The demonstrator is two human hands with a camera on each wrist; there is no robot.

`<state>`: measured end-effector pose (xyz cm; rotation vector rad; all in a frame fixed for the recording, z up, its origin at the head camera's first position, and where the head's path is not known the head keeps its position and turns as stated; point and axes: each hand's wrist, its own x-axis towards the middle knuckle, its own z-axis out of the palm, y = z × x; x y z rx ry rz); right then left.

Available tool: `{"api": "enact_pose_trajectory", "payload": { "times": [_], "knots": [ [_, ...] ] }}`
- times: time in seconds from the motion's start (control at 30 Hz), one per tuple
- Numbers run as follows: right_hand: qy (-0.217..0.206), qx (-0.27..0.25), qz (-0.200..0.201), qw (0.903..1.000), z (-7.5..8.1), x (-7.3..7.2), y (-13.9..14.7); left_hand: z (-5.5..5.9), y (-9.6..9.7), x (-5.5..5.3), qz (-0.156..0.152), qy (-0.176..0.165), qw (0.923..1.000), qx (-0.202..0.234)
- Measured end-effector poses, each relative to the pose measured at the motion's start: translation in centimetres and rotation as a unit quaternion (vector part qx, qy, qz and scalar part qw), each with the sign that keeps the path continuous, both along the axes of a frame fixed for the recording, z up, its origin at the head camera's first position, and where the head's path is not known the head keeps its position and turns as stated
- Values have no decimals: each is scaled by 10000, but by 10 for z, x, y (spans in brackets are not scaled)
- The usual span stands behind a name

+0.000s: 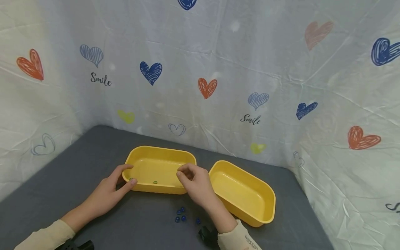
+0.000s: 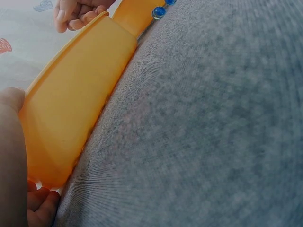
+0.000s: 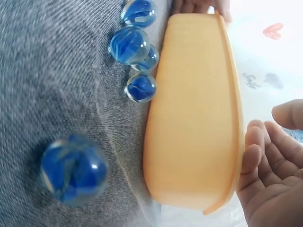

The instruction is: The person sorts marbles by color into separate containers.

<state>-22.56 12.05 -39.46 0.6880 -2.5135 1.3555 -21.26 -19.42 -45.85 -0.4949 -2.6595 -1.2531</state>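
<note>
Left hand [image 1: 112,190] gripping, thumb opposite fingers. Right hand [image 1: 197,183] half-curled, thumb apart from fingers. Both forearms [image 1: 76,217] angled inward.

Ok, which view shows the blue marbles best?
The right wrist view: five blue marbles appear large, swirls visible, one partly hidden. The head view shows five, but small; the left wrist view only two, near the top edge.

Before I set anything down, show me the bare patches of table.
The gray cloth lies bare left of the left hand and right of the right yellow bin. Crowded: in front of the left yellow bin, where blue marbles lie.
</note>
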Motion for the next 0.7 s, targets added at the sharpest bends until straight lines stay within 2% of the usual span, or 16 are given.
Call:
{"api": "enact_pose_trajectory", "payload": {
  "times": [0.3, 0.37, 0.43, 0.5, 0.6, 0.67, 0.7],
  "knots": [
    [178, 34, 34, 9998, 7, 13, 7, 2, -1, 2, -6, 165, 9998, 59],
    [230, 65, 22, 9997, 9, 18, 10, 4, -1, 3, 114, 245, 9996, 18],
    [258, 90, -9, 9996, 11, 23, 13, 6, -1, 5, 421, 457, 9980, -148],
    [273, 107, -58, 9996, 13, 27, 17, 9, -1, 8, 895, 795, 9924, -281],
    [267, 110, -175, 9994, 17, 35, 25, 13, -1, 11, 1629, 1412, 9761, -275],
    [292, 97, -277, 9991, 18, 41, 31, 15, 1, 12, 1911, 1891, 9632, -76],
    [322, 108, -336, 9989, 19, 43, 34, 16, 2, 12, 1948, 2163, 9567, 56]
  ]
}}
